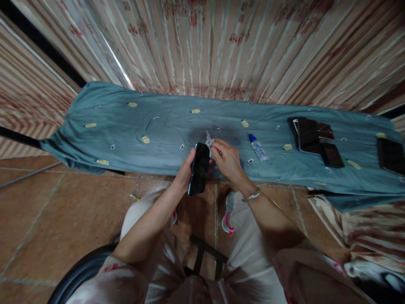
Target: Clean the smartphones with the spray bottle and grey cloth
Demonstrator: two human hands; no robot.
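A black smartphone point(199, 169) is held tilted in my left hand point(185, 169), its dark screen facing up. My right hand point(227, 157) pinches a small crumpled grey-white cloth point(209, 139) at the phone's upper right edge. Whether the cloth presses on the phone I cannot tell. Both hands are over the front edge of a narrow table with a blue-green cloth cover point(171, 126). Just right of my right hand lies a clear bottle with a blue cap point(258, 147).
Several dark, flat items, among them a black case point(308, 136) and a small dark box point(331, 155), lie on the right of the table. Another black flat object point(390, 155) is at the far right. Pleated curtains point(202, 50) hang behind. Below is a tiled floor point(31, 219).
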